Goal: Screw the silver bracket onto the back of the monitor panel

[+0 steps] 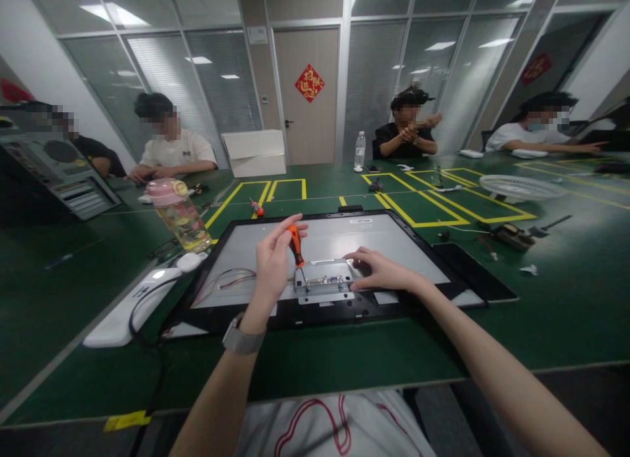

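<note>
My left hand [276, 255] is closed around an orange and black screwdriver [296, 247], held nearly upright. Its tip points down at the left side of a metal bracket with a circuit board [325, 283]. Whether the tip sits in a screw is too small to tell. At the bracket's right end, my right hand [377, 270] grips its edge between thumb and fingers. The bracket rests on the grey back of a flat display panel [394, 243] with a black frame, lying on the table. Thin wires [231, 276] run out to the bracket's left.
Left of the panel are a white power strip [130, 312], a pink-lidded bottle [180, 214] and a computer case [54, 158]. To the right lie a dark flat panel [472, 273] and a tool [512, 236]. Several people sit across the green table [315, 358].
</note>
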Available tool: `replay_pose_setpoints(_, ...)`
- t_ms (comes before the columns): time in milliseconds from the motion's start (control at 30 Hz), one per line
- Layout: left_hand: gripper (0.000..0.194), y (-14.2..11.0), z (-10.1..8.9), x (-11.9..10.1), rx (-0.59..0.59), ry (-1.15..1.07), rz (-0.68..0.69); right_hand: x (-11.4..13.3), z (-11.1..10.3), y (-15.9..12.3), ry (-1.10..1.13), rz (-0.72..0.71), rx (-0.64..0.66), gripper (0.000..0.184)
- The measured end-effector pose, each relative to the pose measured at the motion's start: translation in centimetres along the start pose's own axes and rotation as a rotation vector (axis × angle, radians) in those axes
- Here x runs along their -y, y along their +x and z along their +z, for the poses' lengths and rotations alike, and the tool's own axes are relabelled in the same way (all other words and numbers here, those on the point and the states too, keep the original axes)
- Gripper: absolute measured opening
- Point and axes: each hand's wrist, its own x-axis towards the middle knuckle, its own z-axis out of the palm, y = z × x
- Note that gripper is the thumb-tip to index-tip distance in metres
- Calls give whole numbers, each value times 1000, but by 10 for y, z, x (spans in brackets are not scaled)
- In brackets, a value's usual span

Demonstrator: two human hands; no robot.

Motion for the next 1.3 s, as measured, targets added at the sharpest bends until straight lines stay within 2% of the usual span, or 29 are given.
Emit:
replay_pose_setpoints(67, 30, 0, 0, 0, -8, 57, 2, -1, 0, 0, -9, -2, -3, 67)
replay_pose_setpoints(233, 24, 0, -2, 1, -5, 252, 108, -3, 1, 1, -21, -8, -6, 66)
replay_pose_setpoints(433, 29, 1, -2, 3, -29, -6, 25, -3, 1, 1, -4, -7, -9, 66)
replay_pose_setpoints(633, 11, 2, -2, 0, -80, 149, 118, -3, 1, 1, -4, -5, -4, 68)
replay_pose_setpoints(833, 29, 4, -4, 7, -54, -22, 38, -3, 1, 0, 10, 2, 1, 67)
replay_pose_setpoints(967, 23, 3, -4, 5, -31, 71, 26, -4, 1, 1, 1, -9, -11, 68)
replay_pose_setpoints(1100, 13, 3, -3, 3, -81, 138, 73, -4, 1, 1, -3, -15, -14, 67)
replay_pose_setpoints(1167, 12, 3, -3, 3, -94, 151, 75, -3, 1, 0, -7, -7, -11, 66)
replay_pose_setpoints(1300, 18, 3, -3, 5, -44, 137, 54, -1, 0, 0, 2, 4, -1, 66)
